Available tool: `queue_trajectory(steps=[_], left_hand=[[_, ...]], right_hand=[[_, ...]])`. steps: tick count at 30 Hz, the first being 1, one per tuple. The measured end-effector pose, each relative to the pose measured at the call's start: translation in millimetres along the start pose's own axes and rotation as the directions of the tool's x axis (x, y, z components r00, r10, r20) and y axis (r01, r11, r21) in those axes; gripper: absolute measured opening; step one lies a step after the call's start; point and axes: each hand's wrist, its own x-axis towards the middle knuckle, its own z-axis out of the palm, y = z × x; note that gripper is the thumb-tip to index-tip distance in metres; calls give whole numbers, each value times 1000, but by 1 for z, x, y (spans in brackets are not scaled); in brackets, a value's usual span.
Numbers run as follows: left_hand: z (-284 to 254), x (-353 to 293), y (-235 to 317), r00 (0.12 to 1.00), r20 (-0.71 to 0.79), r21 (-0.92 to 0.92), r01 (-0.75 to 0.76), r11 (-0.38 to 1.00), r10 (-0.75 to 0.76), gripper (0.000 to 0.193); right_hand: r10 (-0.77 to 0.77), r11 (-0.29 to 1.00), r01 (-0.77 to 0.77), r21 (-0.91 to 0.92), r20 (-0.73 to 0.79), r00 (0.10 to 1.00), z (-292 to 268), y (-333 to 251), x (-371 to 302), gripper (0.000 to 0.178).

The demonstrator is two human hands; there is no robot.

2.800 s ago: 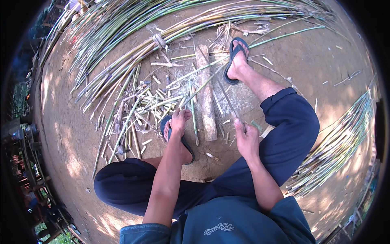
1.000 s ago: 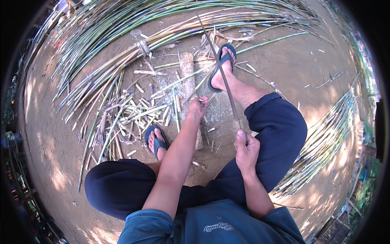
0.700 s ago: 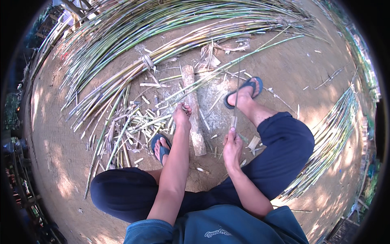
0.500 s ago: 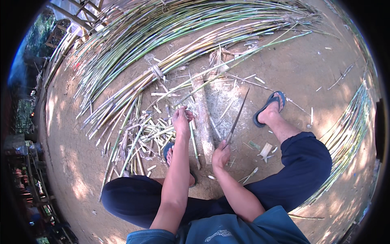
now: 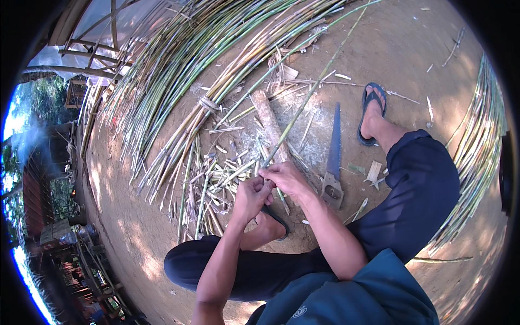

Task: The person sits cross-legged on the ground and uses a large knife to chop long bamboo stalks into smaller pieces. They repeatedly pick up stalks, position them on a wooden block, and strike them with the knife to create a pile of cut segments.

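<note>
A long, thin green bamboo cane [image 5: 303, 103] slants up and away from my hands, crossing over a short log [image 5: 266, 115] on the ground. Both hands meet at the cane's near end. My right hand [image 5: 287, 179] pinches it with curled fingers. Just below, my left hand [image 5: 252, 197] has its fingers closed at the same end; the tip itself is hidden between them. To the right of the log lies a handsaw [image 5: 334, 146], blade pointing away, its pale handle near my right forearm. Nobody is touching it.
Short cut cane pieces [image 5: 230, 170] are scattered left of the log. A tied bundle of canes [image 5: 200, 111] lies beyond them, beside a larger heap [image 5: 179, 59]. Another cane bundle [image 5: 474, 151] lies at the right. My sandalled foot [image 5: 372, 114] is beyond the saw.
My right hand has let go of the saw, which now lies on the ground, and has moved left to the cane's end beside my left hand. The view has turned somewhat.
</note>
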Motion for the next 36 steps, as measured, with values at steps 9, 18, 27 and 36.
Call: queue_trajectory(steps=[9,18,27,36], left_hand=[[-53,-26,29,895,1,530,-379,759,446,37],[-65,-28,79,812,364,622,-577,529,457,24],[-48,-31,80,820,170,463,-556,690,547,26],[-101,-10,44,900,44,135,-436,890,435,48]], right_hand=[[-158,837,103,-537,-57,986,36,-43,-62,27],[-472,371,314,-874,114,874,24,-65,-94,24],[-269,-376,392,-839,504,820,-17,-156,-113,42],[-397,-298,-265,-917,-134,908,-92,-223,-116,46]])
